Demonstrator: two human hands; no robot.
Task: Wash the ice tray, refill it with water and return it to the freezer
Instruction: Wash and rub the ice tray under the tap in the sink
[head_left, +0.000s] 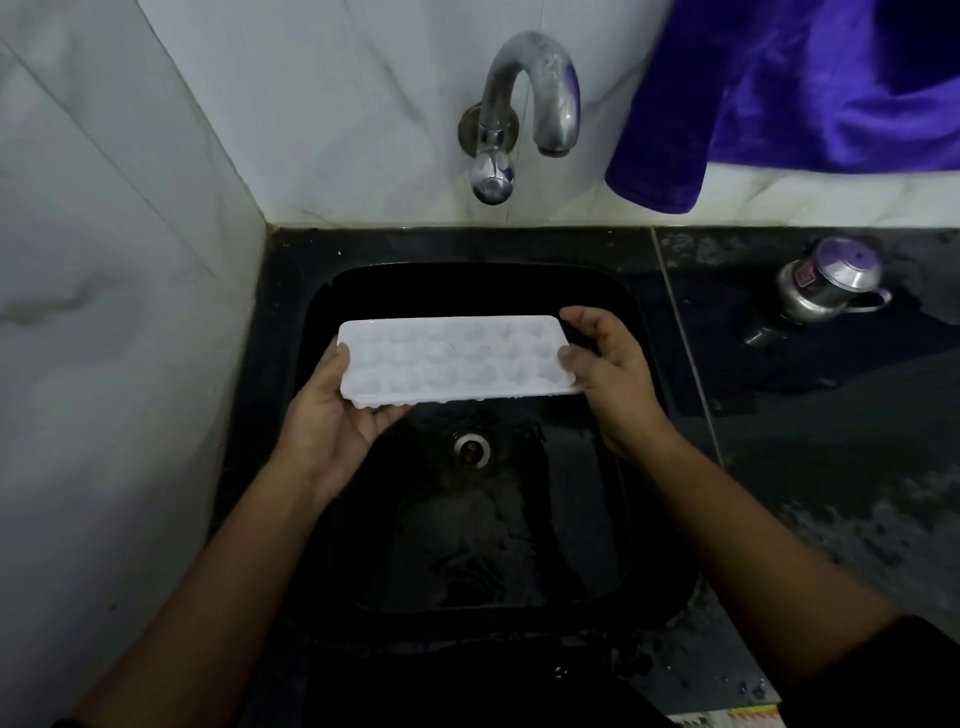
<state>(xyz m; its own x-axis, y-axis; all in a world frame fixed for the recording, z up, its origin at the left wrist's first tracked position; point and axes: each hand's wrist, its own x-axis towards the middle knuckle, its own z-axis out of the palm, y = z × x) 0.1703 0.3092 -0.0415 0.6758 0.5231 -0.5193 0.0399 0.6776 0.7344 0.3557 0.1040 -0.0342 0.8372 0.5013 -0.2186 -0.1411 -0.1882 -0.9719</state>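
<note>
**Ice tray held over the sink.** The white rectangular plastic ice tray (457, 358), cells facing up, was held roughly level above the far half of the black square sink (467, 561), touching neither the basin nor its rim. The left hand (332, 421) gripped the tray's left short end, with the thumb on the rim and the fingers curled beneath. The right hand (608, 374) clasped the right short end, with the thumb on the rim and the fingers round the far corner. Drops hung along the tray's near edge, so it had probably been wetted. Whether the cells held water could not be told. No water ran from the curved steel tap (530, 98) on the white tiled wall (130, 260) behind the sink's far edge. Filling was judged unconfirmed and the return to the freezer outstanding; no freezer was in view. A steel lidded pot (826, 283) stood on the wet black countertop (831, 441) to the sink's right, below a hanging purple cloth (805, 88).
</note>
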